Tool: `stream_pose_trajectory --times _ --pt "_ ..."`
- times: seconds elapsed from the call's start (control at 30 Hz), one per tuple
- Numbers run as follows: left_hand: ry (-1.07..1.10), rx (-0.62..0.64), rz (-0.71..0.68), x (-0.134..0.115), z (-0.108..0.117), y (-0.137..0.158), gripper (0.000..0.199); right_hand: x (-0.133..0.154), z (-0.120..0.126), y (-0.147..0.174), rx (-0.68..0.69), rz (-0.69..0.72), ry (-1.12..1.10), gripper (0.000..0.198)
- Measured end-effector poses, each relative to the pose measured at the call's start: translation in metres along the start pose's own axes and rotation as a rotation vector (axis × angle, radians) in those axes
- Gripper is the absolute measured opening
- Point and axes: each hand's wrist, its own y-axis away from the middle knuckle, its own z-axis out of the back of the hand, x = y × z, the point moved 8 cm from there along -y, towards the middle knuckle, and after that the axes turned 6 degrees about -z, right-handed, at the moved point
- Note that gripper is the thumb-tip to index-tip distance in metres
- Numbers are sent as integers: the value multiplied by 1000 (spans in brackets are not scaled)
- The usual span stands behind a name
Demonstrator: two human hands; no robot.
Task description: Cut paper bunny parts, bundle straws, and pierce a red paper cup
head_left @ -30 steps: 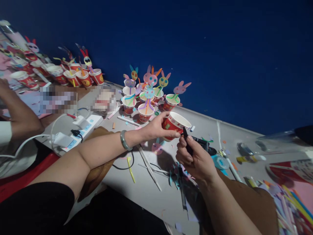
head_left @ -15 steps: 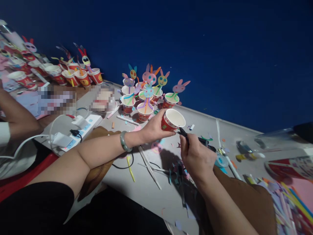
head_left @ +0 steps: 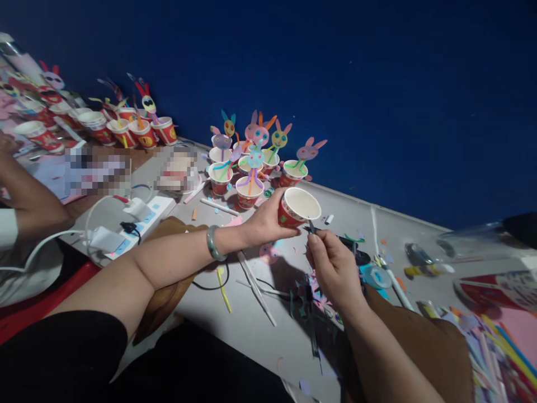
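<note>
My left hand (head_left: 268, 218) is wrapped around a red paper cup (head_left: 290, 217) with a white inside, its mouth tilted toward me. A jade-coloured bangle (head_left: 215, 243) circles that wrist. In my right hand (head_left: 333, 263) is a slim dark pointed tool (head_left: 311, 226), gripped close to its tip. The tip meets the cup's near right side, just below the rim. A small dark mark shows on the cup's inner wall there. Whether the tool is a blade, a pen or scissors I cannot make out.
Several red cups with paper rabbit figures (head_left: 254, 157) stand by the blue wall (head_left: 356, 101). More cups (head_left: 163, 131) are at the left, near another person's arm (head_left: 33, 184). A power strip (head_left: 142, 226), straws (head_left: 258, 288), paper scraps and a tape roll (head_left: 376, 276) lie about.
The cup has shifted slightly right in my left hand. My right hand has turned and lowered a little around the tool, whose tip stays at the cup's side.
</note>
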Motion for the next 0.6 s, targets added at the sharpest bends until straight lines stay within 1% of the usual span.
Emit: stream_pose_trajectory --times 0.1,0.2,0.27,0.37,0.5,0.57,0.6 --pt "60 13 91 5 -1 0 75 1 2 1 -32 42 87 45" --pt "165 -38 148 7 5 -2 75 3 2 1 -41 59 134 43" --pt "254 -63 178 8 7 -3 73 4 1 2 -39 63 127 43" --pt "415 -31 241 10 3 -3 70 3 1 4 -50 57 60 42" --pt "592 7 346 11 -7 2 77 -2 6 4 -95 34 -66 40" --pt "648 36 368 10 -11 3 75 -8 9 2 -102 12 -150 39" --pt "669 57 368 9 -13 3 74 -12 9 1 -81 -3 -182 39"
